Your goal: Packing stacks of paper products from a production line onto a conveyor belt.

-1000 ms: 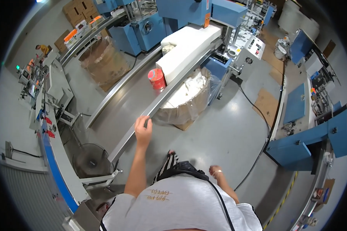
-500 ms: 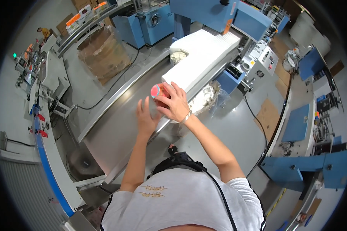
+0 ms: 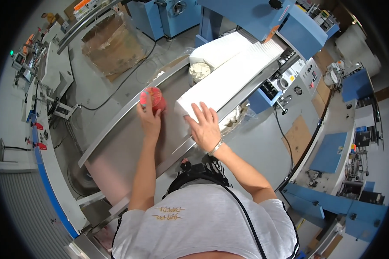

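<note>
- Since 0.5 s ago: hands split apart, red cup shifted left on metal table.
- Left hand wraps cup.
- Right hand flat, fingers spread, on white stack end.

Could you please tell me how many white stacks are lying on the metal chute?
2: a long white stack under the right hand, and a shorter stack beside it, farther off. The left hand holds a red cup. More may be hidden.

A brown cardboard box wrapped in clear film stands beyond the conveyor; flat cardboard sheet at right.
</note>
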{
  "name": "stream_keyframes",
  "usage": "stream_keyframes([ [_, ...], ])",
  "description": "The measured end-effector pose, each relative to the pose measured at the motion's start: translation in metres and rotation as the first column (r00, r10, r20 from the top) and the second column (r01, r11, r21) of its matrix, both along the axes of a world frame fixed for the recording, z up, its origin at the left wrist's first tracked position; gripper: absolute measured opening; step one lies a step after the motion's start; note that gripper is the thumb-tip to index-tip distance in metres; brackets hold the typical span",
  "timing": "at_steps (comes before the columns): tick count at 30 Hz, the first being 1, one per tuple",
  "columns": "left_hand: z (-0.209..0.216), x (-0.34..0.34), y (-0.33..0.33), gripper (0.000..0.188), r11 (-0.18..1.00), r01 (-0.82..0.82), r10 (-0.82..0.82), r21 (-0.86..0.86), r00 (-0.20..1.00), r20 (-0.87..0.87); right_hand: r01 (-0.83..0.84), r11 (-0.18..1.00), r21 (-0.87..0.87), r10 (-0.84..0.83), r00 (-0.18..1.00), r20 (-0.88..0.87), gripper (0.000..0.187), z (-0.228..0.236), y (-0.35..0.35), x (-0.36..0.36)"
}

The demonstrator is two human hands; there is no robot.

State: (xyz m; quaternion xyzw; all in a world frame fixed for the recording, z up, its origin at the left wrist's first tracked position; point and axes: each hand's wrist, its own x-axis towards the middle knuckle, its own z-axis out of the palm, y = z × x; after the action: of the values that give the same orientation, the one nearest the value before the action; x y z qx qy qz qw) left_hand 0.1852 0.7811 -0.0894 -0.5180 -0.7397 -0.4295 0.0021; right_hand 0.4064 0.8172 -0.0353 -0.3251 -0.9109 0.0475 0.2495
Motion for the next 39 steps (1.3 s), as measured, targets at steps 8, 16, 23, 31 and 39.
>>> stream_keyframes([
  [8,0.029,0.085,-0.037,0.061,0.916,0.265,-0.117,-0.301,0.894,0.432,-0.142,0.986,-0.087,0.136,0.988,-0.071,0.046,-0.009,0.009,0.01],
  [16,0.028,0.144,-0.016,0.057,0.958,0.087,0.086,-0.272,0.821,0.564,-0.3,0.904,-0.304,0.135,0.876,-0.462,0.026,0.001,0.089,0.102],
  [23,0.038,0.157,-0.009,0.068,0.938,-0.154,0.265,-0.31,0.895,0.359,0.075,0.769,-0.634,-0.483,0.719,-0.5,0.04,-0.036,0.213,0.171],
  [31,0.04,0.169,-0.007,0.074,0.934,-0.232,0.327,-0.273,0.864,0.383,0.191,0.869,-0.457,-0.44,0.72,-0.536,0.057,-0.037,0.276,0.178],
  [39,0.042,0.175,-0.006,0.076,0.943,-0.263,0.325,-0.205,0.864,0.384,0.284,0.919,-0.274,-0.378,0.83,-0.409,0.048,-0.036,0.274,0.181],
])
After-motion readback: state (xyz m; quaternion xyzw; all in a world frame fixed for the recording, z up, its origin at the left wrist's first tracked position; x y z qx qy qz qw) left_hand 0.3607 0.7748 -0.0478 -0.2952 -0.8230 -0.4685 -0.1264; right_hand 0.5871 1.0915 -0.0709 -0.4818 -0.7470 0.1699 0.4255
